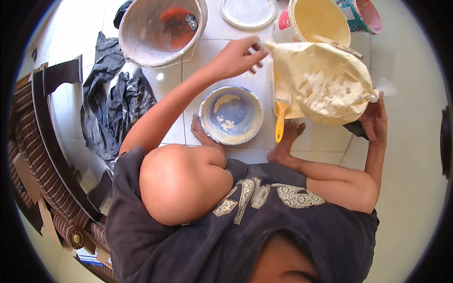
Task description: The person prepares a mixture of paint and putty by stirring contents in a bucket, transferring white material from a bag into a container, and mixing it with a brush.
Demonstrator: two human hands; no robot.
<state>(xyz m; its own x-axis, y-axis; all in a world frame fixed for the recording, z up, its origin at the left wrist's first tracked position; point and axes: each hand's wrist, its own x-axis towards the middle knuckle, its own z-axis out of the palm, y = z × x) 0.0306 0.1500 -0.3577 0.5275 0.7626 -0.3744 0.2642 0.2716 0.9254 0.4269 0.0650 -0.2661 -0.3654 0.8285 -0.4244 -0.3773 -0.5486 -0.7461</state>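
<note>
A pale cream plastic bag (330, 85), smeared inside with thick paste, hangs over the right side in front of me. My right hand (375, 118) grips its right end, beside a twisted white tip. Next to the bag's pointed left corner is my left hand (240, 57), its fingers apart and partly blurred; I see no clear hold on the bag. Below the bag, a putty knife with a yellow handle (281, 120) lies over a cream-coloured flat piece (295, 109). A blue basin (231, 115) with cream paste on its walls sits between my feet.
A large grey bucket (160, 59) with orange residue stands at the far left. Behind the bag is a cream-filled tub (347, 23), with a round white lid (247, 12) and a green pot (358, 16) nearby. Black cloth (125, 101) and striped furniture (56, 155) lie left.
</note>
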